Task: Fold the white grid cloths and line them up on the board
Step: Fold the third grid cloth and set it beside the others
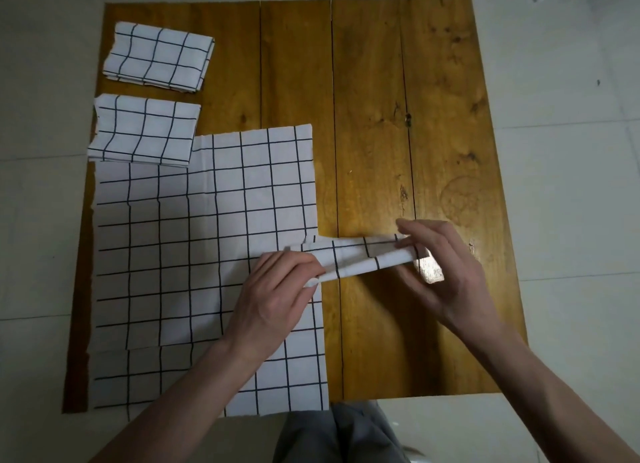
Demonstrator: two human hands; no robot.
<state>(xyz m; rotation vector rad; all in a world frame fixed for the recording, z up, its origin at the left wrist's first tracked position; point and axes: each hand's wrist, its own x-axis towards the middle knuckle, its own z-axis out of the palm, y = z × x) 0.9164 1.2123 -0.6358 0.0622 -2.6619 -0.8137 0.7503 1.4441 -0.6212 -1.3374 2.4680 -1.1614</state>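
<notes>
Two folded cloths (157,57) (143,131) sit in a column at the board's (381,116) far left — the line being built. Flat cloths (207,237) are stacked below them. Left hand (273,300) pinches one end of a narrow folded cloth strip (356,258), right hand (446,265) pinches the other, lifted just above the board — likely tightening the fold before setting it down.

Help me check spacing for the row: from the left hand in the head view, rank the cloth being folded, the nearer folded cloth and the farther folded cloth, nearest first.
1. Cloth being folded, pinched by the left hand.
2. Nearer folded cloth, at the board's left edge.
3. Farther folded cloth, top left corner.
</notes>
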